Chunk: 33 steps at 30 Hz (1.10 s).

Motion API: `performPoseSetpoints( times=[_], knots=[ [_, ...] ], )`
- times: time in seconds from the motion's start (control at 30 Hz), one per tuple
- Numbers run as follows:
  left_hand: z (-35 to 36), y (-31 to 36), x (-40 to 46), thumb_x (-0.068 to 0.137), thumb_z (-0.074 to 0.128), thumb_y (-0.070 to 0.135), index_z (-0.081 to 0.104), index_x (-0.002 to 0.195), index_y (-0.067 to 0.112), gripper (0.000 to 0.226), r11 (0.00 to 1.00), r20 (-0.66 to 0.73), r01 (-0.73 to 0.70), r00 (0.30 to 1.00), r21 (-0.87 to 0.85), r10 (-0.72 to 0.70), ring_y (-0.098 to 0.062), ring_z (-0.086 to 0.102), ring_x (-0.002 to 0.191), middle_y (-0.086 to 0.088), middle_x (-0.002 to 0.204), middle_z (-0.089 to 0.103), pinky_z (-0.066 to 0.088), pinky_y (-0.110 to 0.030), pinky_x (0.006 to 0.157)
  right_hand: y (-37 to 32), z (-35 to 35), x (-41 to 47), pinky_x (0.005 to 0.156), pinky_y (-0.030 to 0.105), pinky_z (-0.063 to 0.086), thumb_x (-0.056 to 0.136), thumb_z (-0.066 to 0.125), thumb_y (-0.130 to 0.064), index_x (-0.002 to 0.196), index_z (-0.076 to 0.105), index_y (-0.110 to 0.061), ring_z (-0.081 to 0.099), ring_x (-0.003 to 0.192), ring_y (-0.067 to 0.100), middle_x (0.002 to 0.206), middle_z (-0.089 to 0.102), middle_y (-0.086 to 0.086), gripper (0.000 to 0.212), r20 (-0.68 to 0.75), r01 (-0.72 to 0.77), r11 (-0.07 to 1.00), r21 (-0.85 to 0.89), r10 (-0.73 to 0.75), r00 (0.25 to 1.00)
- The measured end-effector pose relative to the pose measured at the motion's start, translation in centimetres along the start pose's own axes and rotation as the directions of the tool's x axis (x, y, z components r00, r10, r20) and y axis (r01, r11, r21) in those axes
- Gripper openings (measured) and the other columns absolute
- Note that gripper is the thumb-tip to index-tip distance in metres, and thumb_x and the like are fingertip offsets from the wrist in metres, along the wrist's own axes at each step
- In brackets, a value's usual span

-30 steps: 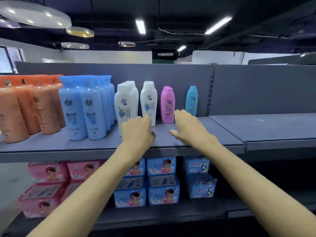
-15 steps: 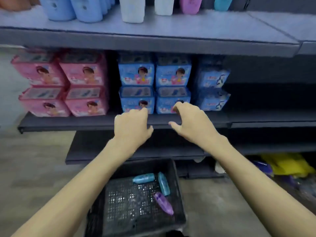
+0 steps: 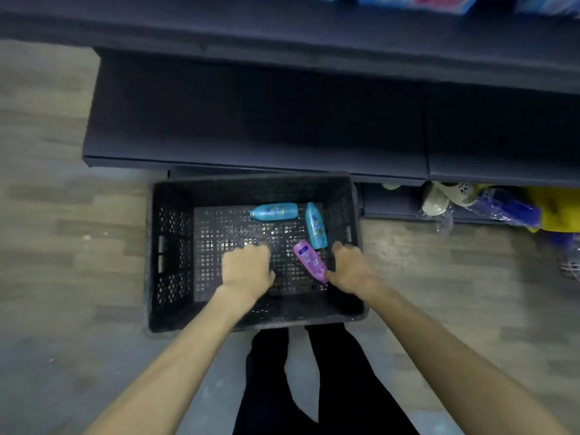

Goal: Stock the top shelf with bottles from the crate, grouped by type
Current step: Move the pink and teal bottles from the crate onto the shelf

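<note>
A black perforated crate sits on the floor below me. Inside lie two teal bottles, one along the far wall and one by the right wall, plus a purple bottle near the right side. My left hand hovers over the crate's middle with fingers loosely curled, holding nothing. My right hand is just right of the purple bottle, next to its lower end, fingers relaxed; I cannot tell whether it touches the bottle. The top shelf is out of view.
A dark low shelf juts out just beyond the crate. Yellow and blue bagged items lie under the shelf at right. My dark trouser legs stand right behind the crate on the wood-look floor.
My view has swung down from the top shelf to the crate on the floor. Both hands dropped from the shelf edge into the crate, still holding nothing.
</note>
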State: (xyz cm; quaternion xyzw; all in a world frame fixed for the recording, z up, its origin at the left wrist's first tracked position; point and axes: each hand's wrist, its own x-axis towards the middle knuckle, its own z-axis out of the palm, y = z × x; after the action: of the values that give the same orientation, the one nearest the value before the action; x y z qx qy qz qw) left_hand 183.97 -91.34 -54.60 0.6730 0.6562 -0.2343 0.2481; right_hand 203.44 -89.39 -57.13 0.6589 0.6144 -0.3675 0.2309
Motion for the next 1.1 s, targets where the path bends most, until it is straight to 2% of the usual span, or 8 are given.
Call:
performPoseSetpoints(
  times=[0.1, 0.23, 0.37, 0.5, 0.67, 0.8, 0.93, 1.1],
  knots=[
    [4.9, 1.4, 4.0, 0.091, 0.059, 0.028, 0.045, 0.134, 0.015, 0.047, 0.991, 0.1, -0.13, 0.987, 0.033, 0.126, -0.032, 0.062, 0.109, -0.011, 0.123, 0.061, 0.05, -0.038, 0.081, 0.3, 3.5, 4.8, 0.085, 0.038, 0.051, 0.088, 0.069, -0.025, 0.132, 0.044, -0.005, 0.06, 0.108, 0.036, 0.122, 0.055, 0.017, 0.054, 0.019, -0.029, 1.0, -0.009, 0.029, 0.999],
    [10.0, 3.7, 10.4, 0.089, 0.057, 0.01, 0.052, 0.125, 0.015, 0.036, 0.978, 0.172, -0.2, 0.967, 0.06, 0.187, -0.027, 0.062, 0.107, -0.007, 0.122, 0.059, 0.05, -0.037, 0.081, 0.6, 5.9, 12.0, 0.088, 0.042, 0.051, 0.094, 0.058, -0.008, 0.141, 0.039, -0.003, 0.06, 0.113, 0.036, 0.132, 0.052, 0.018, 0.051, -0.133, -0.038, 0.991, -0.125, 0.022, 0.991],
    [13.2, 4.0, 17.8, 0.085, 0.061, 0.0, 0.042, 0.136, 0.012, 0.055, 0.997, 0.083, -0.081, 0.993, -0.016, 0.082, -0.03, 0.058, 0.112, -0.012, 0.13, 0.051, 0.053, -0.039, 0.082, 0.4, 7.7, 19.8, 0.091, 0.036, 0.048, 0.101, 0.044, -0.004, 0.138, 0.042, -0.002, 0.058, 0.116, 0.033, 0.13, 0.055, 0.018, 0.037, -0.132, -0.067, 0.996, -0.06, 0.059, 0.99],
    [14.9, 3.3, 24.6, 0.087, 0.062, 0.007, 0.024, 0.148, 0.01, 0.072, 0.998, 0.022, 0.02, 1.0, -0.052, -0.019, -0.033, 0.05, 0.121, -0.017, 0.143, 0.036, 0.052, -0.04, 0.084, 1.0, 10.9, 26.9, 0.092, 0.025, 0.029, 0.108, 0.022, -0.007, 0.141, 0.04, 0.006, 0.042, 0.132, 0.037, 0.144, 0.044, 0.024, 0.04, -0.065, -0.074, 0.994, 0.084, 0.079, 0.995],
    [17.3, 3.0, 30.0, 0.094, 0.05, 0.01, 0.007, 0.155, 0.019, 0.075, 0.967, 0.132, 0.171, 0.98, -0.191, -0.147, -0.036, 0.049, 0.124, -0.024, 0.14, 0.04, 0.048, -0.042, 0.094, 2.1, 13.5, 32.2, 0.105, 0.046, 0.039, 0.106, 0.029, -0.011, 0.136, 0.049, 0.001, 0.048, 0.129, 0.039, 0.141, 0.049, 0.023, 0.038, -0.071, -0.23, 0.961, 0.156, 0.243, 0.967],
    [18.4, 3.3, 30.7, 0.094, 0.049, 0.011, 0.01, 0.155, 0.029, 0.074, 0.92, 0.093, 0.21, 0.977, -0.33, -0.19, -0.035, 0.051, 0.12, -0.023, 0.134, 0.044, 0.048, -0.041, 0.093, 2.3, 14.4, 33.8, 0.103, 0.041, 0.041, 0.107, 0.028, -0.02, 0.133, 0.053, -0.003, 0.054, 0.124, 0.035, 0.136, 0.055, 0.02, 0.04, -0.162, -0.309, 0.921, 0.239, 0.351, 0.922],
    [18.2, 2.9, 31.2, 0.093, 0.052, 0.021, 0.018, 0.152, 0.032, 0.069, 0.901, 0.16, 0.207, 0.975, -0.381, -0.157, -0.036, 0.049, 0.121, -0.022, 0.133, 0.047, 0.048, -0.041, 0.092, 2.4, 14.5, 32.4, 0.086, 0.033, 0.048, 0.101, 0.052, -0.023, 0.133, 0.052, -0.006, 0.061, 0.113, 0.032, 0.127, 0.059, 0.016, 0.037, -0.224, -0.201, 0.975, 0.091, 0.217, 0.95],
    [21.5, 1.9, 30.1, 0.088, 0.043, 0.028, 0.036, 0.145, 0.015, 0.059, 0.941, 0.324, 0.289, 0.919, -0.173, -0.223, -0.049, 0.044, 0.122, -0.022, 0.145, 0.037, 0.044, -0.049, 0.093, 2.7, 14.6, 31.5, 0.089, 0.036, 0.051, 0.095, 0.062, -0.022, 0.133, 0.052, 0.002, 0.062, 0.112, 0.034, 0.126, 0.059, 0.02, 0.045, -0.189, -0.135, 0.984, -0.117, 0.111, 0.976]
  ],
)
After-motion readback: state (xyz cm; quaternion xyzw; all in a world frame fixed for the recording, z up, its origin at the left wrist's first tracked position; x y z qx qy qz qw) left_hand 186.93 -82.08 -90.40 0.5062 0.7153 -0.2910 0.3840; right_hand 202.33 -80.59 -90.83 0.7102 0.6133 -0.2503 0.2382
